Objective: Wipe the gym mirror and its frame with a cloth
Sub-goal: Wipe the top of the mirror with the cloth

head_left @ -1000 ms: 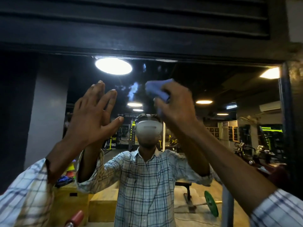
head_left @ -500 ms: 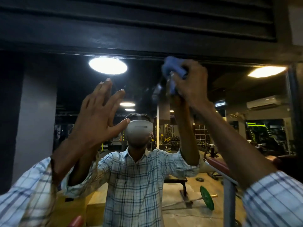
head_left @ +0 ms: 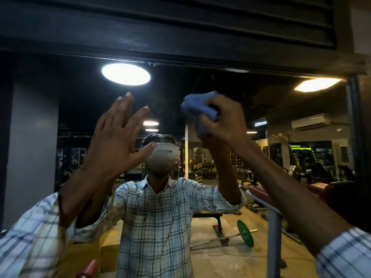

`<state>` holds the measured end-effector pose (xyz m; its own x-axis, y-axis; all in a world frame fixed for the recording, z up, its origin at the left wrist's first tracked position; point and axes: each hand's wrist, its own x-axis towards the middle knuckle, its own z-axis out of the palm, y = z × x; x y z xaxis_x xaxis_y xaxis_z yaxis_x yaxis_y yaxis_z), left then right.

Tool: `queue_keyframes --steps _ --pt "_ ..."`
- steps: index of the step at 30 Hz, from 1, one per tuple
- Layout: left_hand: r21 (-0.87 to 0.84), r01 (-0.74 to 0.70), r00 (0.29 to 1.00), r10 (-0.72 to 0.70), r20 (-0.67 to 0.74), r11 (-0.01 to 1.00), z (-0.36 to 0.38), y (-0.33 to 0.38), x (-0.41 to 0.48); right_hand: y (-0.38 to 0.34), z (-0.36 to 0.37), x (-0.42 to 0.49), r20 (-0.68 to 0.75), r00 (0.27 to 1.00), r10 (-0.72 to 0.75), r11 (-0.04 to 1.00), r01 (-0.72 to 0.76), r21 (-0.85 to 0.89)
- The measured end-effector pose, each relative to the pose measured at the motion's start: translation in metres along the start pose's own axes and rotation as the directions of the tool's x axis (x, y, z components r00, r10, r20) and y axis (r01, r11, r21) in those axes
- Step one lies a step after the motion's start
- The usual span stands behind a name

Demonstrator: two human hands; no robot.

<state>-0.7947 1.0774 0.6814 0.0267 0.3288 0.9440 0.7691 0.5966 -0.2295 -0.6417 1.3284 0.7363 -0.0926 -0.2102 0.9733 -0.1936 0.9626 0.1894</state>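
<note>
- Your left sleeve [head_left: 26,243], a pale plaid, comes in at the lower left corner. The bare forearm rises from it toward the middle.
- Your left hand [head_left: 116,141] is raised in front of the mirror [head_left: 80,101]. The fingers are straight and spread, the thumb points out to the right, and it holds nothing. Its back faces you, and you cannot tell whether the palm touches the glass.
- Above that hand a round ceiling light [head_left: 125,74] shines in the glass. It sits just under the dark frame [head_left: 180,43] that runs across the top of the mirror.
- In the middle stands your reflection [head_left: 156,221], in a plaid shirt with both arms up and a grey headset [head_left: 163,152] over the eyes.
- Right of centre, the blue cloth [head_left: 200,106] is bunched up in your right hand [head_left: 224,121], whose fingers are curled tight around it. The cloth is at the upper part of the glass, below the top of the frame and apart from it. The reflected arm rises to meet it from below.
- Low in the glass, further right, a green weight plate [head_left: 245,233] sits on a bar on the gym floor, near a grey upright post [head_left: 273,237].
- Further right again, a rectangular ceiling light [head_left: 317,84] and a wall air conditioner [head_left: 310,121] show in the glass, close to the right-hand side of the frame.
- Your right sleeve [head_left: 345,255], in the same plaid, fills the lower right corner.
</note>
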Motion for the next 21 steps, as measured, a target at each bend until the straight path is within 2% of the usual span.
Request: queue_keyframes --steps 2,3,4,5,6,7,8,9,10,11,12,13,14,15,16,17,18,19,20,21 --pt "-0.001 0.001 1.0 -0.001 0.003 1.0 -0.001 -0.004 -0.004 0.011 -0.008 -0.005 -0.245 0.933 0.262 0.964 -0.263 0.028" --pt "0.0 -0.001 1.0 0.001 0.003 1.0 -0.001 -0.005 -0.005 0.008 -0.005 -0.014 -0.26 0.921 0.289 0.957 -0.286 0.052" --pt "0.002 -0.002 1.0 0.002 0.003 1.0 -0.002 -0.006 -0.005 0.001 0.002 -0.027 -0.184 0.959 0.218 0.976 -0.214 0.04" --pt "0.004 -0.002 1.0 0.002 0.003 1.0 -0.002 -0.006 -0.005 -0.008 0.01 -0.042 -0.031 0.996 0.086 0.996 -0.085 0.027" --pt "0.005 -0.002 1.0 0.002 0.0 1.0 -0.002 -0.007 -0.005 -0.013 0.012 -0.057 0.14 0.989 -0.042 0.999 0.037 0.04" --pt "0.005 -0.002 1.0 0.002 -0.004 1.0 -0.002 -0.007 -0.005 -0.013 0.009 -0.068 0.256 0.96 -0.11 0.994 0.103 0.043" --pt "0.004 -0.001 1.0 0.001 -0.006 1.0 -0.002 -0.006 -0.005 -0.007 0.001 -0.069 0.265 0.96 -0.092 0.996 0.089 0.022" --pt "0.004 0.002 1.0 -0.002 -0.008 1.0 -0.002 -0.006 -0.005 0.003 -0.007 -0.067 0.184 0.983 -0.003 1.0 0.004 -0.007" --pt "0.002 0.006 1.0 -0.006 -0.009 1.0 -0.001 -0.006 -0.005 0.014 -0.014 -0.066 0.03 0.988 0.149 0.989 -0.148 -0.03" --pt "-0.002 0.009 1.0 -0.009 -0.009 1.0 -0.001 -0.006 -0.005 0.018 -0.021 -0.067 -0.14 0.943 0.3 0.952 -0.306 -0.018" --pt "-0.006 0.012 1.0 -0.012 -0.008 1.0 -0.001 -0.005 -0.005 0.02 -0.02 -0.074 -0.248 0.879 0.408 0.91 -0.414 0.03" --pt "-0.008 0.016 1.0 -0.016 -0.007 1.0 0.0 -0.005 -0.005 0.014 -0.015 -0.085 -0.274 0.87 0.41 0.91 -0.409 0.064" --pt "-0.008 0.018 1.0 -0.018 -0.007 1.0 0.0 -0.004 -0.005 0.003 -0.006 -0.099 -0.194 0.926 0.323 0.946 -0.318 0.058" --pt "-0.006 0.017 1.0 -0.017 -0.007 1.0 0.0 -0.004 -0.005 -0.008 0.003 -0.115 -0.034 0.985 0.172 0.984 -0.17 0.048" --pt "-0.004 0.016 1.0 -0.016 -0.009 1.0 0.0 -0.004 -0.005 -0.014 0.007 -0.129 0.148 0.989 0.02 0.998 -0.028 0.052" --pt "-0.002 0.015 1.0 -0.015 -0.008 1.0 0.0 -0.004 -0.005 -0.014 0.005 -0.136 0.272 0.959 -0.076 0.997 0.063 0.054" --pt "-0.001 0.015 1.0 -0.015 -0.003 1.0 -0.001 -0.005 -0.005 -0.008 0.0 -0.133 0.297 0.951 -0.079 0.997 0.069 0.045" --pt "-0.001 0.016 1.0 -0.016 0.002 1.0 -0.001 -0.005 -0.005 -0.001 -0.005 -0.125 0.223 0.975 -0.014 1.0 0.008 0.026" --pt "-0.002 0.017 1.0 -0.017 0.005 1.0 -0.001 -0.005 -0.005 0.006 -0.009 -0.117 0.073 0.991 0.112 0.994 -0.113 0.009" --pt "-0.005 0.018 1.0 -0.018 0.006 1.0 -0.001 -0.006 -0.005 0.007 -0.013 -0.108 -0.105 0.964 0.246 0.969 -0.246 0.015"
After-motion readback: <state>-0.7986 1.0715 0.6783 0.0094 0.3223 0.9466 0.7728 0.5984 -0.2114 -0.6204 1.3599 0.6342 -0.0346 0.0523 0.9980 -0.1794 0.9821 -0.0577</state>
